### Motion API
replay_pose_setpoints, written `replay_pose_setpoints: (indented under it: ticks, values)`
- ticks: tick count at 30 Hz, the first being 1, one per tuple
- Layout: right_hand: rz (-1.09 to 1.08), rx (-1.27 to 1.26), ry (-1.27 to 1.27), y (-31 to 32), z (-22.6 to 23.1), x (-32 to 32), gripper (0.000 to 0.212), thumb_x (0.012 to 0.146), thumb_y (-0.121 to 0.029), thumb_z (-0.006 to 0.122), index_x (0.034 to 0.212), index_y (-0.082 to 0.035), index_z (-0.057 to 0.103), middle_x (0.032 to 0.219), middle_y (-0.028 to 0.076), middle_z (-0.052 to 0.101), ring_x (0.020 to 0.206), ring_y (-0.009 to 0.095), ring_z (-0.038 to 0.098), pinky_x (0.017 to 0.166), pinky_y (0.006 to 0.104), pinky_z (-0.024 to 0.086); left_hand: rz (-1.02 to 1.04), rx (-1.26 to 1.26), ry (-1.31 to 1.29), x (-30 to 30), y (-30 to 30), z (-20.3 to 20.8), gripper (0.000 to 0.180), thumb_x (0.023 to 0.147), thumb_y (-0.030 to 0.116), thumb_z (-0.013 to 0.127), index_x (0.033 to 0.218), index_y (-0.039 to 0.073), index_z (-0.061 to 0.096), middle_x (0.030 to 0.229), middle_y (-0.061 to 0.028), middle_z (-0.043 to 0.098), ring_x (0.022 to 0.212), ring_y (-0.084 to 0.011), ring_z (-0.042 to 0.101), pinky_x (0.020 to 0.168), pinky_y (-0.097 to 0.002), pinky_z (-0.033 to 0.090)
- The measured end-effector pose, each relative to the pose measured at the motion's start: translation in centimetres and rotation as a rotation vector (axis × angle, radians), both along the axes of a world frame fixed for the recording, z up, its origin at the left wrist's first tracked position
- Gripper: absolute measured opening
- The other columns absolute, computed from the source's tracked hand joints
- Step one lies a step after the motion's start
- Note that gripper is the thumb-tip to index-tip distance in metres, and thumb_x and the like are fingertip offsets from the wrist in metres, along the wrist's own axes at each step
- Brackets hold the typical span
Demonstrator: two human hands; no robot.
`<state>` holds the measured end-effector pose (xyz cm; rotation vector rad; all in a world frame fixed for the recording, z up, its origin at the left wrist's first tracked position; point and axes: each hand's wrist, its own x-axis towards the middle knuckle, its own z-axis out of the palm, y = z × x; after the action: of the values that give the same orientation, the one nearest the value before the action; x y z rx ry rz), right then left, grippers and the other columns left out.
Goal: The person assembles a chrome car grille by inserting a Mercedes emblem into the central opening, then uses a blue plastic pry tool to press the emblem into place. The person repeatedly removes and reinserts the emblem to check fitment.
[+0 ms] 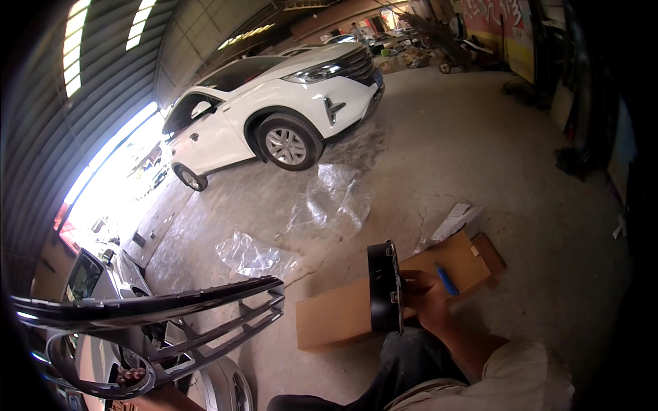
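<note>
Two hands each have one part: the left hand (131, 377) has its fingers bent over the rim of the ring in the grille (192, 299), and the right hand (425, 298) grasps the black part (384, 288) at its right side. Neither grip looks loose. The grille is at the lower left, above the floor; its long axis goes across, rising slightly to the right, and its slatted end points toward the black part. The black part stands almost upright in front of the knee, so the two long axes cross rather than run parallel. Between the parts there is a gap, in which floor and a piece of the carton (332, 316) can be seen; they do not touch. The ring of the grille is on the side of the left hand, well apart from the black part, which only the right hand has near.

Some things are hard to make out. The far left end of the grille goes into the dark rim. The left palm is mostly hidden, and some right fingertips are covered by the black part. Behind the right hand, a blue marker (446, 279) seems to lie on the carton, but I cannot tell surely.
</note>
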<state>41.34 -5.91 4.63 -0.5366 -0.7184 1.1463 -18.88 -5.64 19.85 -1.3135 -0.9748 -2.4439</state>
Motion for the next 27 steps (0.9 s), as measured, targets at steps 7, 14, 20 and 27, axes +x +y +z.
replay_pose_setpoints:
  ticks: [7,14,20,27]
  values:
    - [-0.16,0.127,-0.112,0.7,0.5,1.9,0.046,0.086,0.014,0.071,0.13,0.005,0.061,0.102,0.011,0.075,0.095,0.016,0.071,0.085,0.0298,0.059,0.915,-0.351,0.534,2.9,-1.3,-1.4,0.038,0.09,0.022,0.068,0.111,-0.006,0.053,0.101,-0.0131,0.063,0.093,-0.027,0.065,0.088,-0.0358,0.051]
    - [-0.205,0.163,-0.111,0.8,1.0,3.5,0.046,0.087,0.015,0.067,0.132,0.008,0.059,0.106,0.013,0.075,0.096,0.014,0.07,0.085,0.0282,0.057,0.512,-0.068,0.043,9.1,-2.4,0.2,0.066,0.096,0.037,0.062,0.141,-0.007,0.043,0.135,-0.0224,0.053,0.12,-0.0334,0.059,0.102,-0.0449,0.049]
    - [-0.223,0.192,-0.11,1.3,0.9,3.7,0.044,0.088,0.014,0.066,0.131,0.009,0.059,0.108,0.013,0.075,0.096,0.015,0.071,0.086,0.0281,0.056,0.133,-0.186,-0.401,15.5,-1.7,0.7,0.073,0.1,0.048,0.055,0.145,-0.008,0.043,0.144,-0.0238,0.05,0.127,-0.0334,0.056,0.108,-0.047,0.044]
    - [-0.259,0.146,-0.153,0.6,1.3,4.0,0.043,0.088,0.013,0.068,0.129,0.008,0.06,0.108,0.013,0.075,0.096,0.015,0.071,0.085,0.0286,0.057,0.05,-0.382,-0.502,17.0,0.9,-5.3,0.074,0.104,0.053,0.049,0.138,-0.012,0.054,0.141,-0.0249,0.057,0.123,-0.0324,0.058,0.11,-0.0447,0.043]
